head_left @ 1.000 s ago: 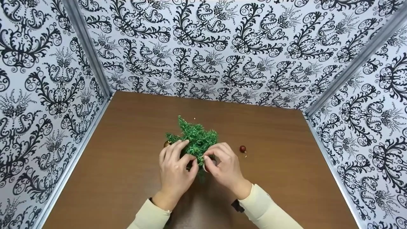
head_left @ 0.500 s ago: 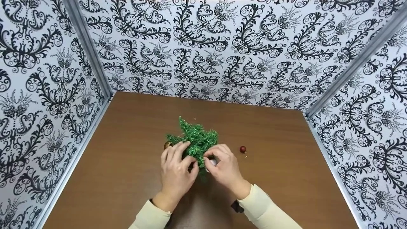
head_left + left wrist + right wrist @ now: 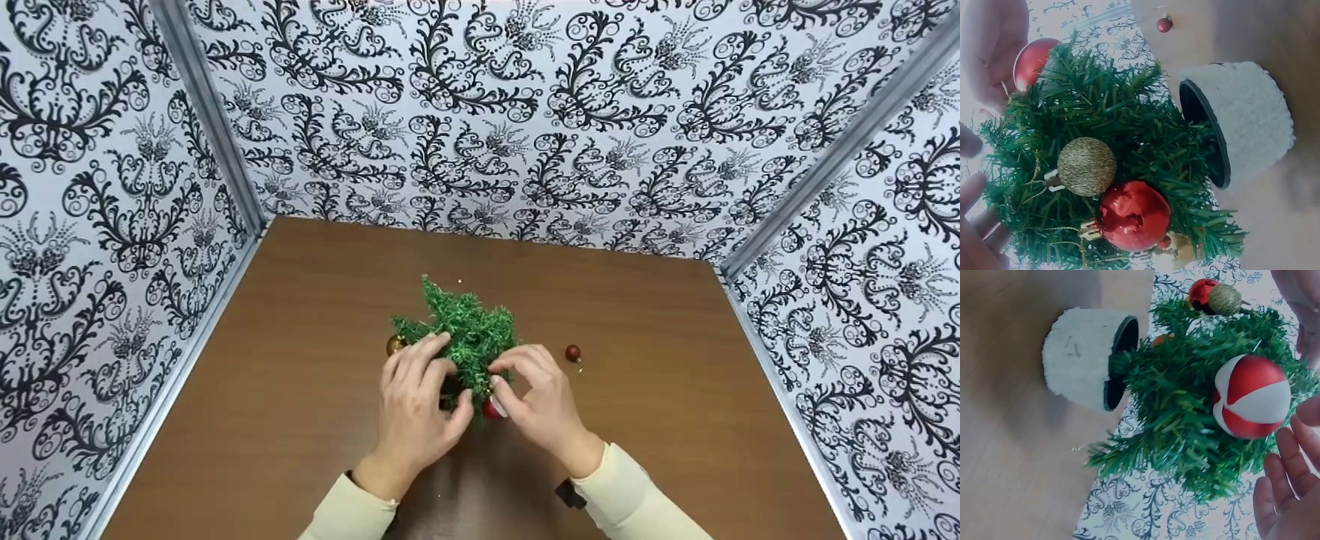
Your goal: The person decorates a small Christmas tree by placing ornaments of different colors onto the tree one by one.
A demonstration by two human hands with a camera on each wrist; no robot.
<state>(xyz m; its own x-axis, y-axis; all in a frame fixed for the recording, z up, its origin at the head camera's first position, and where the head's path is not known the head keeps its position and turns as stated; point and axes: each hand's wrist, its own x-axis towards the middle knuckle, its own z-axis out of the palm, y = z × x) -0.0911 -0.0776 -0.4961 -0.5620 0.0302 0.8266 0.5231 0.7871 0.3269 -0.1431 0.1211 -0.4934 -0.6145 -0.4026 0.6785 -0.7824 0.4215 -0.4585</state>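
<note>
A small green Christmas tree (image 3: 469, 330) stands in a white fuzzy pot (image 3: 1086, 354), between my hands. On its near side hangs a red-and-white ball ornament (image 3: 1252, 396). My right hand (image 3: 544, 397) is beside this ball, thumb and index finger apart, gripping nothing. My left hand (image 3: 416, 401) is at the tree's left side, fingers loosely bent among or just over the branches; contact cannot be told. In the left wrist view a glittery gold ball (image 3: 1087, 166) and a shiny red ball (image 3: 1134, 215) hang by gold strings.
A small red ball (image 3: 573, 352) lies on the brown table (image 3: 637, 420), right of the tree. An amber ball (image 3: 395, 344) shows at the tree's left. Patterned panels (image 3: 480, 135) wall the table at the back and both sides.
My right thumb and index finger have parted and drawn back slightly right from the branch. My left thumb has spread from its index finger. The red-and-white ball now hangs below the right fingers.
</note>
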